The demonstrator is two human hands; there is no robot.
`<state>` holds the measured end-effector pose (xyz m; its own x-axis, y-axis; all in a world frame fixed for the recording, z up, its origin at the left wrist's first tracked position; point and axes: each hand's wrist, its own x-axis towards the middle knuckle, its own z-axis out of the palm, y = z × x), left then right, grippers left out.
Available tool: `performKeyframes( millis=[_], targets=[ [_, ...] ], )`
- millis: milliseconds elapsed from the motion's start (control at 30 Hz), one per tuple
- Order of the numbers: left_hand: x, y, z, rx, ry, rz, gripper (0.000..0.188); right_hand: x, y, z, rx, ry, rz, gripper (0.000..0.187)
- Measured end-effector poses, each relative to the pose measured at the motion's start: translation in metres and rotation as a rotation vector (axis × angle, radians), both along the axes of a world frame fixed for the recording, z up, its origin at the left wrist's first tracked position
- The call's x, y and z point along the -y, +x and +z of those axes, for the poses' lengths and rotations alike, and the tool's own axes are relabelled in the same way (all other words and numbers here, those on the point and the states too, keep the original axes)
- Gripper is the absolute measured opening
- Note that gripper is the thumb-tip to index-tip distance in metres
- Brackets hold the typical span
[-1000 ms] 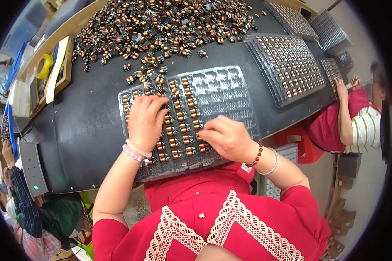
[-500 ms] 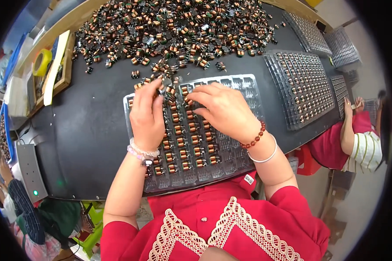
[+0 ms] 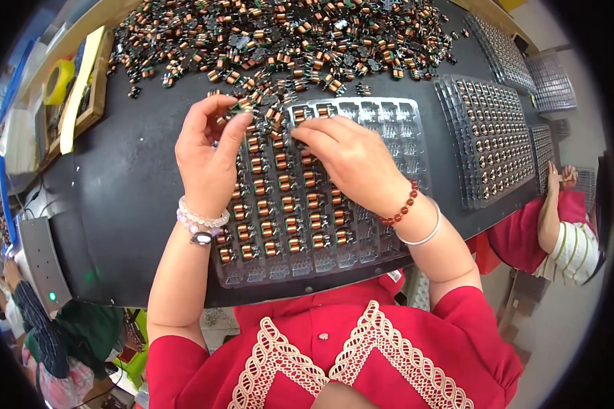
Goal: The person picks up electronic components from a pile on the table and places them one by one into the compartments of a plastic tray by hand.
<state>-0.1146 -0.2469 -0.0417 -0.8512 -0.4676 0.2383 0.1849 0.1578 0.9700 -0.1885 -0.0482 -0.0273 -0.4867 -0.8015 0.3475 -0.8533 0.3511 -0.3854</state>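
Closest to me I see the red top with its pale lace trim (image 3: pixel 361 347), and from it both forearms run up toward twelve o'clock onto the black work table (image 3: pixel 136 204). The left wrist carries pale bead bracelets (image 3: pixel 201 219); the right wrist carries a red bead bracelet (image 3: pixel 400 208) and a thin silver bangle (image 3: pixel 423 235).

Just past the table's near edge lies the clear plastic tray (image 3: pixel 382 245), a grid of small pockets. Its left and middle columns hold copper-wound coils (image 3: pixel 290 204) seated one to a pocket; the pockets at three o'clock and along the near row are bare.

My left hand (image 3: pixel 208 153) rests over the tray's far left corner, at about ten o'clock from the tray's middle. Its fingers are curled, thumb and forefinger pinched on a small coil (image 3: pixel 242 105) at the tray's far edge. My right hand (image 3: pixel 351 160) lies palm down over the tray's far middle, fingers stretched toward ten o'clock, tips pressing on coils there; I cannot tell whether it grasps one.

Beyond the tray, at twelve o'clock, a loose heap of coils (image 3: pixel 286 41) spreads over the table. At two o'clock sit filled trays (image 3: pixel 491 136). At ten o'clock lies a yellow tape roll (image 3: pixel 58 80). At three o'clock a co-worker's arm (image 3: pixel 549 211) reaches up to the table edge.
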Motion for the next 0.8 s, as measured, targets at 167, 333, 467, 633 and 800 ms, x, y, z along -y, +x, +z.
performKeyframes(
  millis=[167,333,467,633,800],
  targets=[
    [0.017,0.038,0.029,0.262,0.115,-0.072,0.018,-0.023,0.031,0.002,0.201,-0.09,0.168,0.026],
    [0.024,0.098,0.026,0.334,0.154,-0.161,0.022,-0.037,0.047,-0.009,0.075,-0.056,0.132,0.028],
    [0.033,0.141,0.031,0.401,-0.187,-0.163,0.013,-0.037,0.058,0.0,-0.06,-0.002,0.055,0.031],
    [0.021,0.161,0.033,0.471,-0.729,-0.319,0.014,-0.029,0.065,-0.004,-0.12,0.008,-0.01,0.024],
    [0.007,0.16,0.035,0.5,-0.833,-0.283,0.009,-0.029,0.067,-0.008,-0.096,-0.051,-0.011,0.02]
  ],
)
